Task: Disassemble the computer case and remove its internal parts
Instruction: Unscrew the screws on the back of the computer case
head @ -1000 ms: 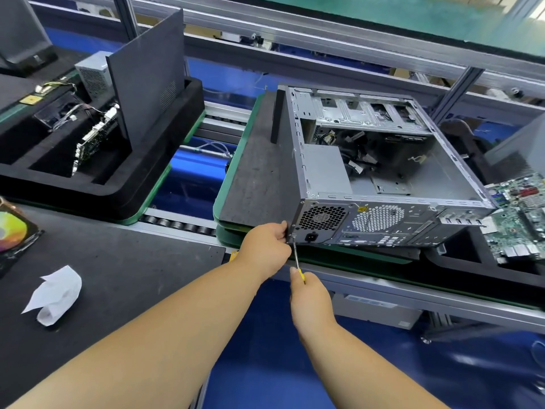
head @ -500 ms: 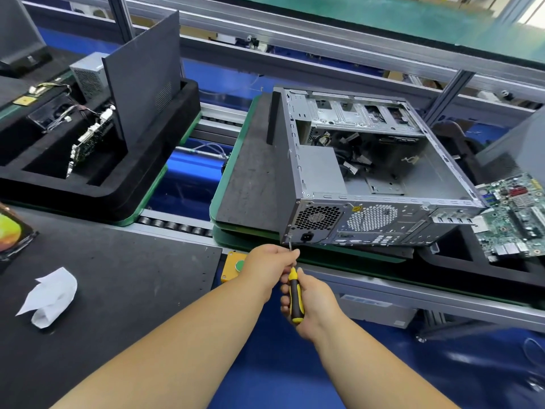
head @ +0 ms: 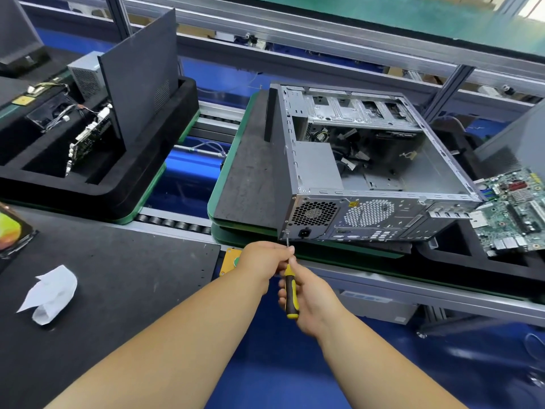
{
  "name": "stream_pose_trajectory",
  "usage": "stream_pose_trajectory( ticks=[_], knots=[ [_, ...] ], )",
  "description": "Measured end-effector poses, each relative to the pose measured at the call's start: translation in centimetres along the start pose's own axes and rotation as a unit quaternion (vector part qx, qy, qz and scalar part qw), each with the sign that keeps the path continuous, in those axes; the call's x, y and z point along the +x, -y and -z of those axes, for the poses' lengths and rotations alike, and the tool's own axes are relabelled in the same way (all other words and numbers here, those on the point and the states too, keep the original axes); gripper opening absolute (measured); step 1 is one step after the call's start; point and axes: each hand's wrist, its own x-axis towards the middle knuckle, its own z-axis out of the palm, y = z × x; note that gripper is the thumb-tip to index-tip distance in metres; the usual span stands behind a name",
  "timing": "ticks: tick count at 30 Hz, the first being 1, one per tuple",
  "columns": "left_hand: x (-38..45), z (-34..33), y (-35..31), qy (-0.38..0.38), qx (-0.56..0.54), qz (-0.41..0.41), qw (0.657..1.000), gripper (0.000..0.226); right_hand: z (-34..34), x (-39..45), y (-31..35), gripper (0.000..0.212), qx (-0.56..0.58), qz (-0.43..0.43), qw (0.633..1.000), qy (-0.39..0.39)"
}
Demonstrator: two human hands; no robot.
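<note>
Case [head: 383, 178]: bare grey sheet-metal box, side panel off, lying open side up on a dark mat over a green-edged pallet [head: 216, 184], rear panel at the pallet's near edge. Rear panel is perforated: honeycomb fan grille, round-hole vent, stamped slots. Silver PSU block sits in the near left corner inside; loose cables behind it.

Screwdriver [head: 290, 290]: yellow-and-black moulded handle, thin steel shaft, tip at the rear panel's lower left corner. Right hand [head: 312, 299] curls round the handle. Left hand [head: 265, 259] pinches the shaft with its fingertips.

Green motherboard [head: 513, 208] lies in black foam at the right edge. Crumpled white tissue [head: 50, 293] on the near left mat.

Versus 0.5 s ago: both hands hold the same grip; driver tip unmoved.
</note>
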Motion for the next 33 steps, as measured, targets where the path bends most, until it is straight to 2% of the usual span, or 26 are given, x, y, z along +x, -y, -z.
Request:
stream_pose_trajectory(
  ticks=[3, 9, 13, 15, 27, 33],
  knots=[
    [0.0, 0.1, 0.4, 0.016, -0.037, 0.014, 0.999, 0.013, 0.4, -0.2, -0.1, 0.053, 0.007, -0.034, 0.998, 0.051],
    [0.2, -0.1, 0.6, 0.036, -0.117, 0.024, 0.992, 0.017, 0.5, 0.0, -0.8, 0.036, 0.012, -0.002, 1.0, 0.027],
    [0.6, 0.3, 0.3, 0.057, -0.242, 0.054, 0.967, 0.026, 0.4, 0.2, -1.0, 0.033, 0.016, 0.006, 1.0, 0.006],
    [0.8, 0.5, 0.3, 0.063, -0.269, 0.063, 0.959, 0.03, 0.4, 0.2, -1.1, 0.032, 0.017, 0.015, 1.0, -0.004],
    [0.6, 0.4, -0.6, 0.061, -0.279, 0.092, 0.954, 0.026, 0.5, 0.2, -1.0, 0.019, 0.019, 0.027, 0.999, -0.005],
    [0.8, 0.4, -0.7, 0.057, -0.271, 0.103, 0.955, 0.023, 0.3, 0.0, -0.3, 0.037, 0.073, -0.018, 0.996, 0.043]
  ],
)
